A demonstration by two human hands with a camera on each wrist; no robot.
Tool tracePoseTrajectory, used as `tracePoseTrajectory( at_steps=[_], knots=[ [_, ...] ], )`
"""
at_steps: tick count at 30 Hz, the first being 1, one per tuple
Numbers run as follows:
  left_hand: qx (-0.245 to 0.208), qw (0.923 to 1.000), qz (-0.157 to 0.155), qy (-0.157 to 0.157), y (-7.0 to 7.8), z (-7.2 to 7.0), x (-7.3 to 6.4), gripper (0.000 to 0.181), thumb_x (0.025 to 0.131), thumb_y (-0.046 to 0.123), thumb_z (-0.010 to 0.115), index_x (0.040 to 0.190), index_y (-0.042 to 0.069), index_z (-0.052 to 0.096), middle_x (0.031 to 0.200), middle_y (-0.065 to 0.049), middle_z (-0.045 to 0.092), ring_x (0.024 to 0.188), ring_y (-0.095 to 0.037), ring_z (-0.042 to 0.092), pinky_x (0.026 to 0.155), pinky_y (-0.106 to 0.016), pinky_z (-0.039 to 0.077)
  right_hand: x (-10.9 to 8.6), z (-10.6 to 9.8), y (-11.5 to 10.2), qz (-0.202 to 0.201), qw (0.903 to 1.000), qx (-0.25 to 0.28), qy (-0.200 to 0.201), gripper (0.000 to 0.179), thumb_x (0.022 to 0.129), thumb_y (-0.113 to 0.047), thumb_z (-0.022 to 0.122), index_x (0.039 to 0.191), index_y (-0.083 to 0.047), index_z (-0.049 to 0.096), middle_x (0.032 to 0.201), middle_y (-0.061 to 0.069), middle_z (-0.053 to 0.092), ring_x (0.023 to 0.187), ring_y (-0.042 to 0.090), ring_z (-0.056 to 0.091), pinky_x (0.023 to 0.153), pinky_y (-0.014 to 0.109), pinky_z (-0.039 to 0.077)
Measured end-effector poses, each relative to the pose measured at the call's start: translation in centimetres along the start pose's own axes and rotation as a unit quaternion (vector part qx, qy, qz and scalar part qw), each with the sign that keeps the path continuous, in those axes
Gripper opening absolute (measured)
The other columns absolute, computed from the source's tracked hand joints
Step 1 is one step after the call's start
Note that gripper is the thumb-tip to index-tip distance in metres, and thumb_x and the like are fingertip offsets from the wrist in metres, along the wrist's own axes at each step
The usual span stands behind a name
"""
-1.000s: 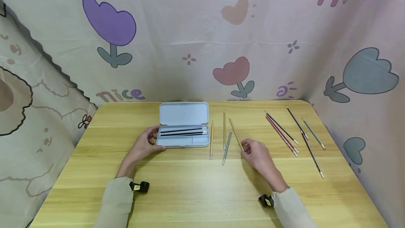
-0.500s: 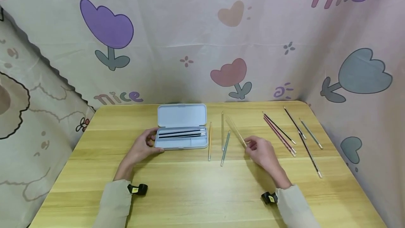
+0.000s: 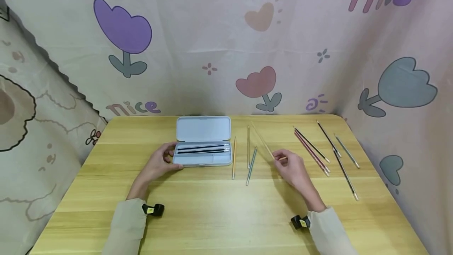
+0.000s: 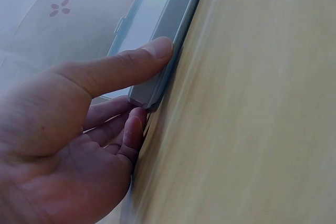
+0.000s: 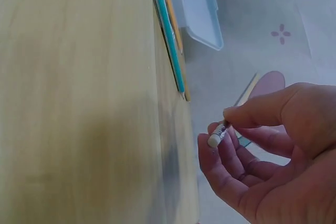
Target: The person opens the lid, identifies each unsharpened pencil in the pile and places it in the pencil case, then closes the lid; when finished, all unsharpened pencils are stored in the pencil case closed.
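In the head view, my left hand (image 3: 159, 162) grips the left end of an open light-blue pencil case (image 3: 203, 129). The left wrist view has the thumb on the case's front side and the other fingers round its end. Several dark striped pencils (image 3: 201, 151) lie in the case's tray. My right hand (image 3: 291, 168) pinches a yellowish pencil (image 3: 262, 140) near its eraser end, the far end slanting away to the left. Up close in the right wrist view, a white eraser (image 5: 214, 140) pokes out between thumb and fingers.
Right of the case lie an orange pencil (image 3: 234, 158), a yellow pencil (image 3: 248, 145) and a teal pencil (image 3: 251, 166). Farther right are red pencils (image 3: 311, 150), several black ones (image 3: 345, 174) and a grey-green pencil (image 3: 347, 151). A printed cloth (image 3: 191, 19) hangs behind the wooden table (image 3: 212, 215).
My right hand has shifted slightly right and lifted the yellowish pencil from the table, its far end now farther back. The left hand stays on the case.
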State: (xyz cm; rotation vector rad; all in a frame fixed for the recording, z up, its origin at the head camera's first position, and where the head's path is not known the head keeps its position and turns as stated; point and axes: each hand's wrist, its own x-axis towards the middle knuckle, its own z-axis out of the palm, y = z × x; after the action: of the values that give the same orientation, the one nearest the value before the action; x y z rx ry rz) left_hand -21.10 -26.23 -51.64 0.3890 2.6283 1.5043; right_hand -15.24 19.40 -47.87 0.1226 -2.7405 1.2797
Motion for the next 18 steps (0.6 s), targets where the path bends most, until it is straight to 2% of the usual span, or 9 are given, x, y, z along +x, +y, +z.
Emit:
tracePoseTrajectory(
  at_steps=[6, 10, 18],
  knots=[
    [-0.005, 1.0, -0.001, -0.001, -0.3, 0.2, -0.1, 0.091, 0.074, 0.004, 0.092, 0.15, -0.005, 0.043, 0.116, -0.023, 0.056, 0.09, -0.027, 0.052, 0.077, -0.025, 0.048, 0.0, 0.7, -0.7, -0.029, 0.9993, 0.02, 0.009, 0.016, 0.091, 0.008, 0.069, 0.107, 0.004, 0.072, 0.095, 0.014, 0.071, 0.089, 0.028, 0.068, 0.076, 0.032, 0.059],
    [-0.01, 0.9999, -0.002, -0.005, -0.2, 0.4, 0.0, 0.092, 0.075, 0.005, 0.092, 0.151, -0.004, 0.042, 0.117, -0.022, 0.056, 0.091, -0.027, 0.052, 0.078, -0.024, 0.048, 0.3, 1.5, -1.5, -0.031, 0.9985, 0.038, 0.022, 0.015, 0.09, 0.008, 0.07, 0.104, 0.002, 0.073, 0.092, 0.011, 0.071, 0.089, 0.026, 0.067, 0.074, 0.029, 0.058],
    [-0.005, 1.0, 0.004, 0.003, -0.4, 0.1, 0.0, 0.091, 0.073, 0.004, 0.092, 0.149, -0.006, 0.043, 0.116, -0.022, 0.057, 0.092, -0.027, 0.052, 0.078, -0.025, 0.047, 1.7, 3.8, -2.7, -0.077, 0.9948, 0.055, 0.036, 0.014, 0.09, 0.009, 0.071, 0.1, 0.0, 0.075, 0.091, 0.013, 0.071, 0.086, 0.025, 0.066, 0.064, 0.025, 0.054]
  ],
)
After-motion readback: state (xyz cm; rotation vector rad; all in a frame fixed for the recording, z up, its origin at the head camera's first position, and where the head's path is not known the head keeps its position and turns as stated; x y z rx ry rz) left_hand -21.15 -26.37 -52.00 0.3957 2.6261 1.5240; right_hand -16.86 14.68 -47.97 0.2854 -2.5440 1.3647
